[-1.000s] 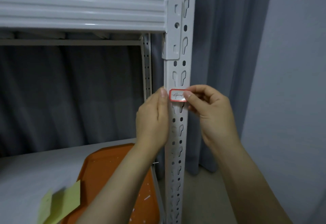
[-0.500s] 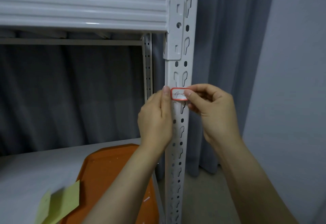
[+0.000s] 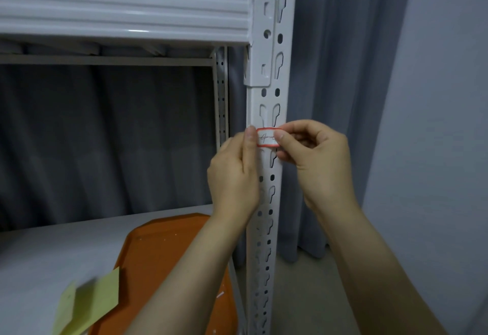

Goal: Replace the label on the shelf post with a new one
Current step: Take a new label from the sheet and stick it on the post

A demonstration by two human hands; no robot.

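Label (image 3: 267, 138), both hands barely shifting since earlier frame. Label lying on shelf post (image 3: 265, 202) front. Left hand (image 3: 232, 176): thumb pressing label's left edge, remaining fingers hidden. Right hand (image 3: 319, 160) pinching label's right end. Judged light, floppy, tear-prone; gripping at end advised.

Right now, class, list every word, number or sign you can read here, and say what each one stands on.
"4-": handwritten on the red-bordered label on the shelf post; the rest is hidden under the right hand.
Yellow notes: blurred, no writing can be made out.
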